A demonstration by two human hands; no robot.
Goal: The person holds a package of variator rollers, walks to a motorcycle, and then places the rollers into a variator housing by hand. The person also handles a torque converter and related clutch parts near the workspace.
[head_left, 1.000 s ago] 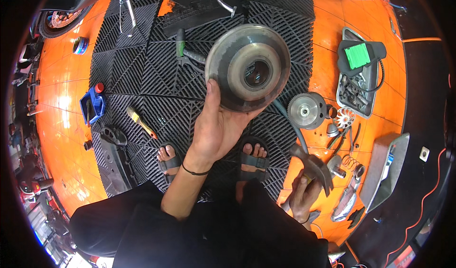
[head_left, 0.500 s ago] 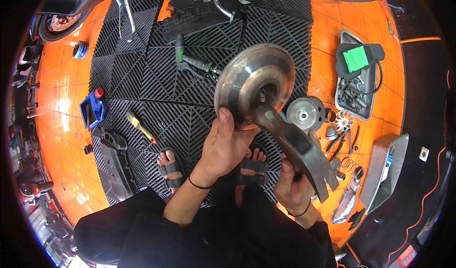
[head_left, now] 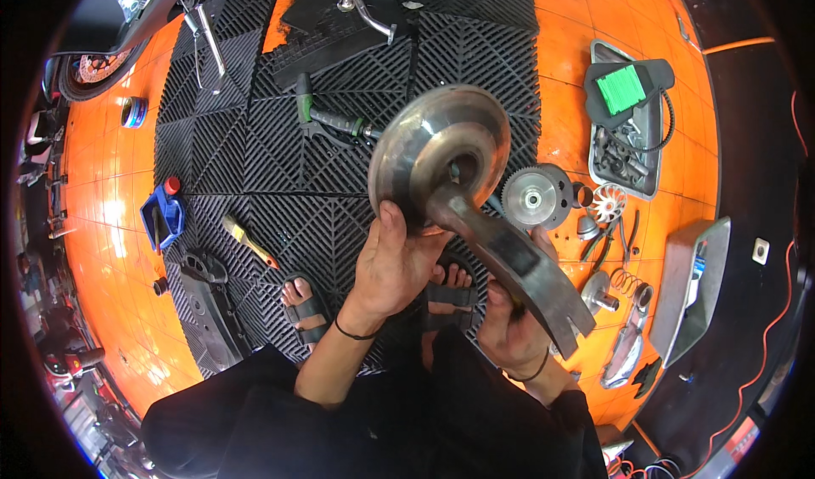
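Note:
My left hand is closed on the lower rim of a round metal pulley disc, with the thumb on its near side. The disc is held up, tilted, above the mat, and its hollow hub faces up toward me. In my right hand is a dark claw hammer. The hammer's striking face is at the hub opening, and its forked claw points down to the right. The hammer head hides its handle and part of my right fingers.
Below lies a black ribbed mat on orange tiles. A cordless drill and a paintbrush lie there. To the right are a toothed metal wheel, a fan wheel, a coil spring, a parts tray and a grey bin.
The whole view has shifted a little, with the floor things to the left in the picture. Both hands keep their holds, and the hammer face stays at the disc's hub.

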